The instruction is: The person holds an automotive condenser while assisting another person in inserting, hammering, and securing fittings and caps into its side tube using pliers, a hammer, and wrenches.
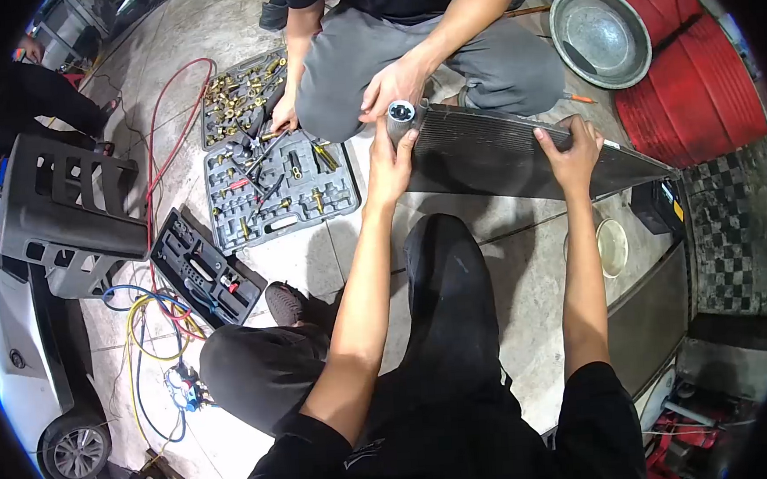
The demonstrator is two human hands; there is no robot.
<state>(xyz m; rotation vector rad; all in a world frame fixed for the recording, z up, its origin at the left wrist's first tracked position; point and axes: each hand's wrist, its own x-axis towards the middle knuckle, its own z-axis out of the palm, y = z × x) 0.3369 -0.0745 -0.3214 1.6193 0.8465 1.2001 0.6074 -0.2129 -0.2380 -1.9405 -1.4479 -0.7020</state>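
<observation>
A dark finned car condenser [483, 150] stands on edge before me, its far right corner reaching down toward the floor. My left hand [389, 164] is wrapped round the cylinder [401, 114] at its left end, whose round top shows a dark, star-like recess. On the upper edge, my right hand [571, 153] grips the condenser between thumb and fingers. Across from me a person sits, one hand [394, 84] close to the cylinder top; whether it touches cannot be made out. That person's other hand [284, 114] is at the open tool case [339, 198], which holds brass fittings and hand tools.
Left of me are a smaller black case [239, 294], a grey plastic stool [73, 193], coiled hoses with a gauge manifold [182, 388] and a toy-sized-looking silver car [20, 323]. Rightward are a metal basin [601, 37], red drums [686, 89], a black box [656, 207] and a pale bowl [612, 247].
</observation>
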